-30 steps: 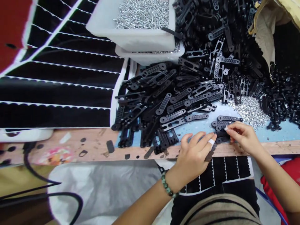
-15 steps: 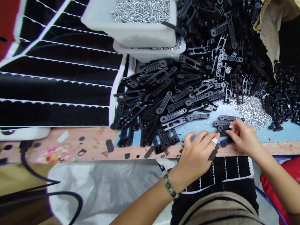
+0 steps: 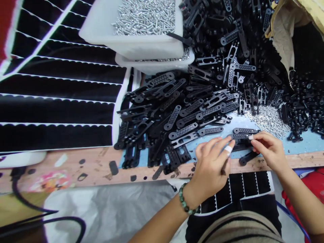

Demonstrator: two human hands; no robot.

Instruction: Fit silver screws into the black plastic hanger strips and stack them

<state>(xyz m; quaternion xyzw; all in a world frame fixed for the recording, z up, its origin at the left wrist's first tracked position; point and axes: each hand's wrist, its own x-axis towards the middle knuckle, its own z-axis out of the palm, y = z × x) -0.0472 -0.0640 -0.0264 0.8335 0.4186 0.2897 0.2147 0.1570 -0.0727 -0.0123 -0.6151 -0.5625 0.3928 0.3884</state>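
A few black plastic arms (image 3: 244, 130) with lattice sides lie side by side at the front of the blue mat. My left hand (image 3: 214, 160), palm down, has its fingertips at the left end of one arm; a dark piece shows under the palm. At the other end of this row, my right hand (image 3: 269, 148) has thumb and forefinger closed together. Whatever is between them is too small or hidden to make out. Another black arm (image 3: 246, 158) lies slanted below, near the mat's front edge. Just behind my right hand is a heap of small silver screws and nuts (image 3: 269, 118).
A large pile of black plastic arms (image 3: 187, 108) spreads across the mat. White tubs (image 3: 149, 45) of silver pins are stacked behind it. A torn paper sack (image 3: 286, 40) and small black parts (image 3: 307, 111) lie at right. Black sheets with white edging (image 3: 63, 108) cover the left.
The view has shifted, so the tubs and pile appear lower and further left. My right fingers have lifted slightly off the lower arms, and the lowest arm now lies at a steeper slant.
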